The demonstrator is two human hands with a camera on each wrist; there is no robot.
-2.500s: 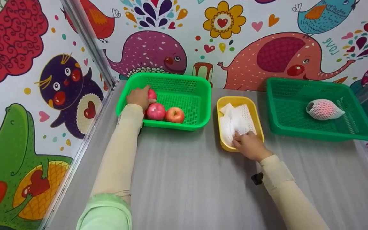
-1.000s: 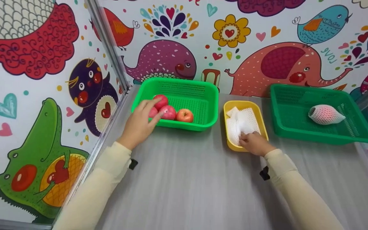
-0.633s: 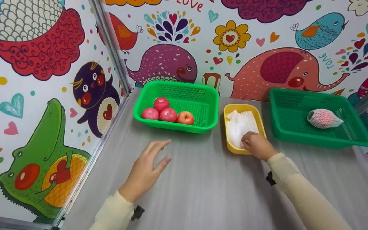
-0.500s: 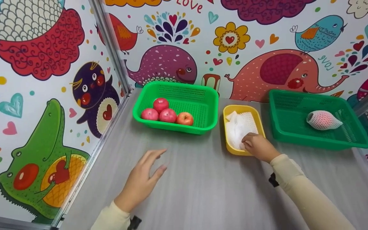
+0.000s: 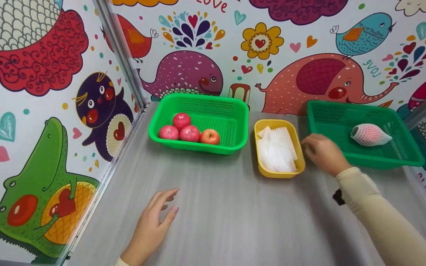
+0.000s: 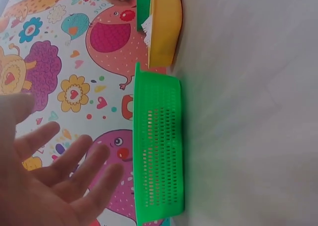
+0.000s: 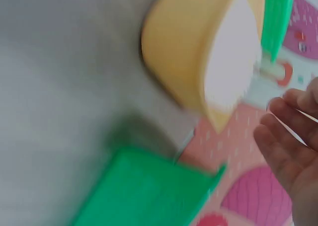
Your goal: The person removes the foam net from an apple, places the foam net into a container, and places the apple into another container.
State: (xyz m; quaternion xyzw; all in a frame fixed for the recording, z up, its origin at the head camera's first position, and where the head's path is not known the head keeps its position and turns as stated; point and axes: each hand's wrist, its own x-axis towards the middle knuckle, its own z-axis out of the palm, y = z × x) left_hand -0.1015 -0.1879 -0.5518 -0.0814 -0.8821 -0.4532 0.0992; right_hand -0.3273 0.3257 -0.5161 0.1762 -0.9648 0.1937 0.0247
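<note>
My left hand [image 5: 151, 225] hovers over the near part of the table, fingers spread a little, holding nothing. Ahead of it stands a bright green basket [image 5: 202, 147] with several red apples [image 5: 189, 133] gathered at its front left. My right hand [image 5: 325, 154] is raised between a yellow container [image 5: 280, 173] and a darker green basket [image 5: 368, 161]. Its fingers [image 7: 278, 141] are loosely bent and hold nothing in the right wrist view. White foam fruit nets [image 5: 277, 149] fill the yellow container. One netted fruit [image 5: 370, 135], pinkish through the mesh, lies in the darker basket.
A grey table [image 5: 213, 214] carries all three containers in a row near the back wall. Walls printed with cartoon animals [image 5: 320, 81] enclose the back and left, joined by a metal corner post [image 5: 122, 55].
My left hand has come away from the apples and back toward me. My right hand has left the foam nets, rising and shifting right. The apples and nets stay in their containers.
</note>
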